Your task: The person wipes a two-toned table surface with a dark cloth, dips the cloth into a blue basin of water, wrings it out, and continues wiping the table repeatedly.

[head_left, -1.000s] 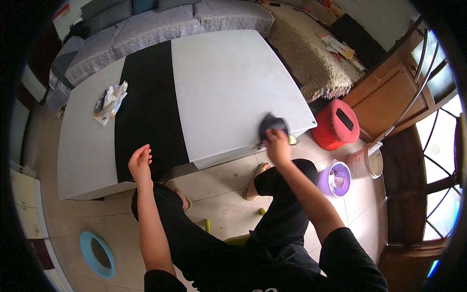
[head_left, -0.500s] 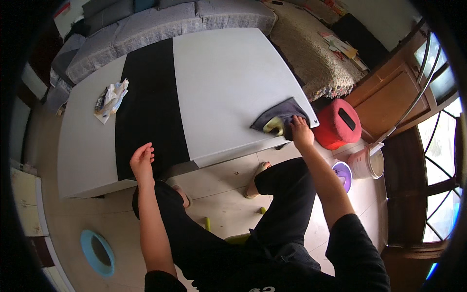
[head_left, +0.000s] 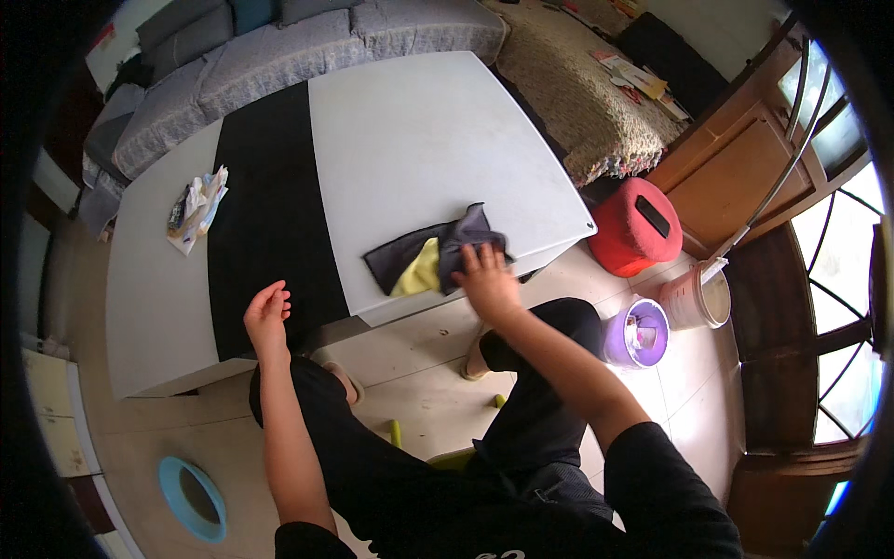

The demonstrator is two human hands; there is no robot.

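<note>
Right hand: my right hand lies palm down on the cloth with its fingers spread, slightly blurred, at the near edge of the tabletop
Cloth: the dark grey cloth sits rumpled on the white surface, right of the black strip, one corner sticking up toward the far side and a yellow patch showing left of my fingers
Left hand: my left hand is raised by the near edge, in front of the black strip, fingers loosely bent and close together; I cannot tell whether their tips meet the thumb
Table: the white table spreads out before my knees
Left end of table: a small heap of papers lies just beside the strip
Beyond: a grey sofa lines the far side
To my right: a red stool bears a black phone, with a purple bin and a pinkish bucket near it on the floor
To my left: a blue basin stands on the tiles
</note>
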